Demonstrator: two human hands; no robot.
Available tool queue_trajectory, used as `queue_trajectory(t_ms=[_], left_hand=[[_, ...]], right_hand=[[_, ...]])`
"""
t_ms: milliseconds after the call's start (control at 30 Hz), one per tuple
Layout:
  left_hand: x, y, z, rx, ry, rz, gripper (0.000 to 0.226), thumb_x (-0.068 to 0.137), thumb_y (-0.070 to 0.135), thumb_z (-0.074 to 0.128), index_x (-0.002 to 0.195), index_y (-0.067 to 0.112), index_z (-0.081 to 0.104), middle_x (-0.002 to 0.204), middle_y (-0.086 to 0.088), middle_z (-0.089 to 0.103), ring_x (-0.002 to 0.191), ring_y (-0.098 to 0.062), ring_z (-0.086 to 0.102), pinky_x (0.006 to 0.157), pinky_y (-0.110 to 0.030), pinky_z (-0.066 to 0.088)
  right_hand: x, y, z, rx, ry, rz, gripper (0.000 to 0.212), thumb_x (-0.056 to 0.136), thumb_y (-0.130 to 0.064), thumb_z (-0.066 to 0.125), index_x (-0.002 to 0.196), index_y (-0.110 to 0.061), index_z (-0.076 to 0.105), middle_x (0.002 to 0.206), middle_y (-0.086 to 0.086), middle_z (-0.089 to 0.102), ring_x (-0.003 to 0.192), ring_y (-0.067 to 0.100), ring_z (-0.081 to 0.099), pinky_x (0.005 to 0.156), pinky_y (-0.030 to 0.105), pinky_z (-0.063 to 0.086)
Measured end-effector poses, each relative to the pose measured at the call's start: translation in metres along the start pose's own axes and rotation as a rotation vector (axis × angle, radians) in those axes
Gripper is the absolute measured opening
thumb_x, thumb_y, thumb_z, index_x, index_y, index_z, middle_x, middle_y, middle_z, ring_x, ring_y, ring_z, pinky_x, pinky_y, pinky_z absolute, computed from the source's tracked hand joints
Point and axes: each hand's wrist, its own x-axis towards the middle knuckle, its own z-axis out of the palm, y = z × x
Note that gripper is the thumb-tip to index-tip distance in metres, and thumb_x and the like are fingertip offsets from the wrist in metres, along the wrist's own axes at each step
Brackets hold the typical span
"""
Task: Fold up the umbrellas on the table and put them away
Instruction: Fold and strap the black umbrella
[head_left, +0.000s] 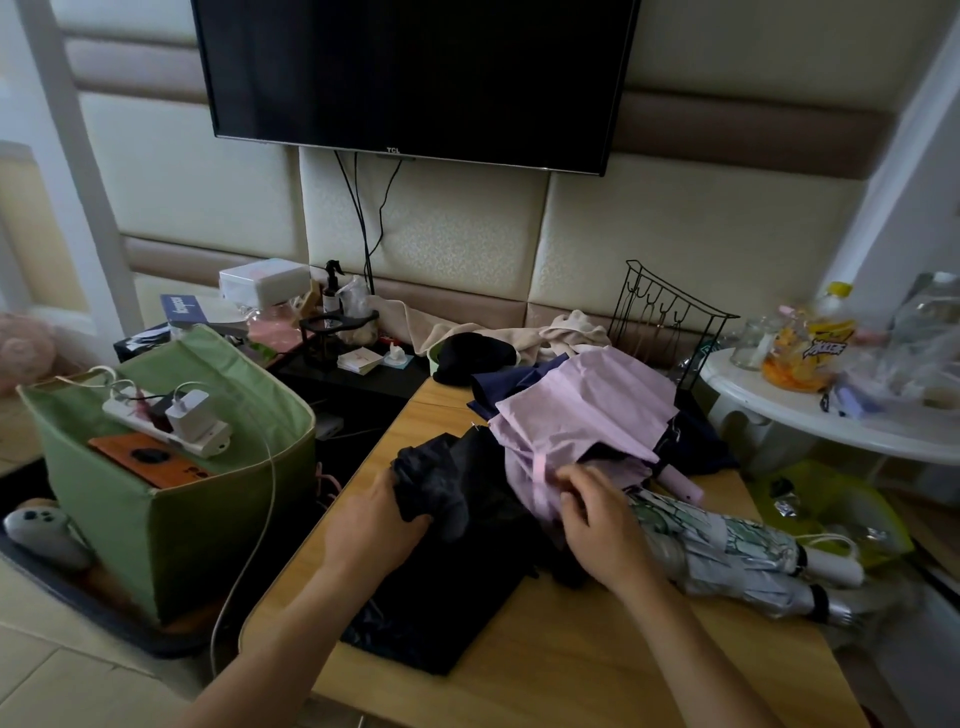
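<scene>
Gripping a crumpled bunch of the black fabric umbrella, the left hand is curling fingers & thumb round the cloth near the left side of the light wooden table. The right hand is pinching the lilac-pink fabric umbrella w/ bent fingertips at its lower edge, just beside the black one.

Counting umbrellas on the table: 4 showing. 1 black, spreading loose toward the near edge; 1 lilac-pink, half open, lying over the middle; 1 navy-blue fabric umbrella peeking out behind & under the pink; 1 pale green-and-white patterned folded umbrella w/ white handle, lying rolled at the right, touching the right wrist area. Whether the silvery bundle under it is a 5th, can't tell.

Other bits: 1 green fabric storage box standing left of the table, carrying 1 white power strip w/ 1 white charger plugged in. 1 black wall-mounted TV hanging above. 1 black wire rack standing behind the table at right, 1 white round side table beside it holding 1 yellow-labelled plastic bottle.
</scene>
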Motion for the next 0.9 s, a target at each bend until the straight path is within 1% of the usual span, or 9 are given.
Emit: queue_trajectory(t_ms=[100,167,233,400,500,633,767,833,900], left_hand=[[0.001,0.007,0.003,0.119,0.048,0.013,0.070,0.089,0.046,0.069,0.140,0.014,0.032,0.097,-0.001,0.063,0.082,-0.022,0.064,0.063,-0.033,0.051],[0.000,0.010,0.006,0.194,0.096,0.048,0.091,0.091,0.042,0.068,0.155,0.021,0.007,0.081,0.004,0.054,0.060,-0.013,0.051,0.046,-0.025,0.035],[0.002,0.009,0.011,0.279,0.090,0.106,0.099,0.093,0.038,0.065,0.160,0.034,-0.007,0.079,0.004,0.054,0.060,-0.011,0.050,0.044,-0.024,0.030],[0.016,0.004,0.018,0.297,0.018,0.142,0.067,0.094,0.037,0.065,0.151,0.035,0.030,0.100,0.000,0.065,0.091,-0.022,0.066,0.058,-0.030,0.044],[0.020,0.002,0.018,0.254,0.017,0.127,0.055,0.090,0.033,0.070,0.136,0.031,0.040,0.093,0.000,0.064,0.082,-0.023,0.065,0.056,-0.031,0.044],[0.021,-0.001,0.023,0.262,0.066,0.099,0.038,0.091,0.020,0.066,0.118,0.027,0.042,0.079,0.004,0.056,0.066,-0.019,0.055,0.042,-0.026,0.032],[0.024,-0.007,0.025,0.232,0.060,0.124,0.036,0.089,0.017,0.067,0.113,0.025,0.043,0.091,0.002,0.064,0.072,-0.021,0.061,0.043,-0.027,0.031],[0.026,-0.009,0.025,0.212,0.060,0.132,0.036,0.088,0.016,0.067,0.112,0.025,0.042,0.093,0.001,0.066,0.078,-0.023,0.064,0.048,-0.029,0.035],[0.025,-0.009,0.026,0.196,0.062,0.139,0.035,0.087,0.015,0.066,0.111,0.025,0.042,0.091,0.001,0.065,0.077,-0.024,0.064,0.049,-0.031,0.038]], right_hand=[[0.016,-0.009,0.003,-0.041,0.004,-0.054,0.017,0.099,-0.015,0.054,0.116,-0.017,0.055,0.109,-0.003,0.054,0.087,0.011,0.052,0.074,0.020,0.043],[0.030,-0.012,0.006,-0.070,-0.189,-0.009,0.043,0.098,-0.019,0.057,0.140,-0.015,0.046,0.130,0.009,0.054,0.115,0.026,0.054,0.093,0.032,0.044],[0.043,-0.012,0.008,-0.149,-0.361,0.103,0.060,0.099,-0.036,0.061,0.149,-0.012,0.037,0.143,0.015,0.052,0.133,0.036,0.049,0.104,0.037,0.042],[0.072,-0.001,0.022,-0.461,-0.584,0.225,0.057,0.099,-0.050,0.039,0.145,-0.018,0.047,0.140,0.019,0.057,0.125,0.037,0.056,0.103,0.040,0.048],[0.085,0.010,0.032,-0.514,-0.524,0.335,0.059,0.108,-0.052,0.030,0.153,-0.018,0.043,0.150,0.018,0.052,0.135,0.037,0.049,0.109,0.041,0.041],[0.086,0.019,0.036,-0.169,-0.193,0.526,0.045,0.106,-0.032,0.052,0.143,-0.007,0.056,0.147,0.015,0.057,0.136,0.030,0.051,0.108,0.029,0.038],[0.081,0.002,0.034,0.213,0.172,0.562,0.044,0.107,-0.034,0.049,0.138,-0.005,0.060,0.133,0.010,0.065,0.126,0.030,0.059,0.075,0.011,0.043],[0.077,-0.014,0.033,0.135,0.111,0.447,0.041,0.108,-0.033,0.043,0.133,-0.007,0.062,0.109,-0.001,0.066,0.100,0.023,0.066,0.063,0.008,0.038],[0.071,-0.028,0.030,-0.198,0.040,0.110,0.029,0.104,-0.018,0.042,0.118,-0.008,0.065,0.099,0.000,0.060,0.083,0.020,0.054,0.069,0.024,0.041]])
